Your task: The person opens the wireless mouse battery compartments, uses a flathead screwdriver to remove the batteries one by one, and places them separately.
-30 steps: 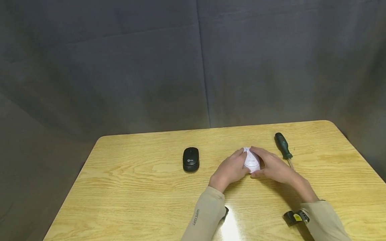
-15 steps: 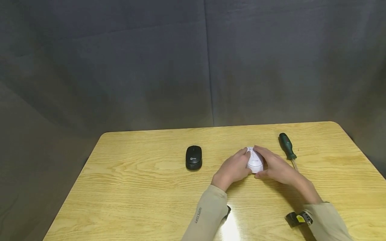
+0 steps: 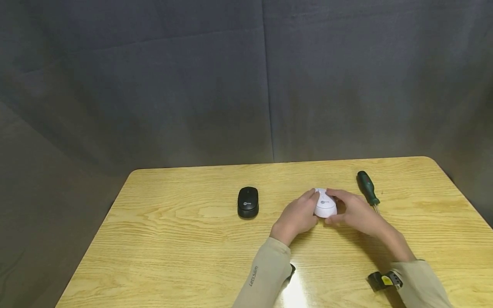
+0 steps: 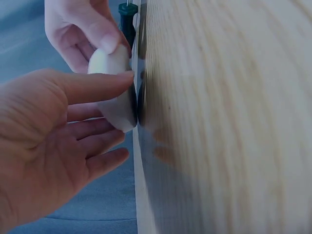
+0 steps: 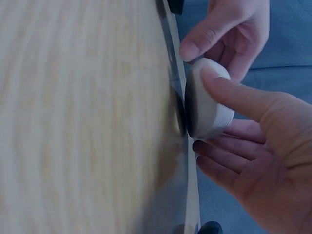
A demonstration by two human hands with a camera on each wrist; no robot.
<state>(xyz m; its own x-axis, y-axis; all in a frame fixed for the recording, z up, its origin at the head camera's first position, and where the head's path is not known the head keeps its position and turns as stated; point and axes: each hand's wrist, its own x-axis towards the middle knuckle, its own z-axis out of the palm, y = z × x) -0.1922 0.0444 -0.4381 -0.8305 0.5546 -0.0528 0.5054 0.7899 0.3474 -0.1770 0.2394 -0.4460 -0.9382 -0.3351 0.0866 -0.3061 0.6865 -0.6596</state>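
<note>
A white computer mouse (image 3: 325, 206) with a small logo lies between both hands at the right half of the table. My left hand (image 3: 298, 215) holds its left side, with the thumb near the rear and the fingers toward the front. My right hand (image 3: 356, 212) grips the opposite side in the same way, thumb at the rear corner. In the left wrist view the mouse (image 4: 113, 100) shows a dark underside close over the tabletop. From the right wrist, the mouse (image 5: 207, 105) appears tilted, its lower edge right at the wood. Fingers partly cover its front.
A black computer mouse (image 3: 248, 202) sits left of the hands on the wooden table (image 3: 173, 239). Close beyond the right hand lies a screwdriver (image 3: 367, 187) with a dark green handle, its shaft partly hidden by that hand. A grey curtain (image 3: 192, 94) hangs behind the table.
The head view has shifted slightly, moving everything a little right in it. The white mouse has tipped a little between the hands, and the fingers have closed in at its front.
</note>
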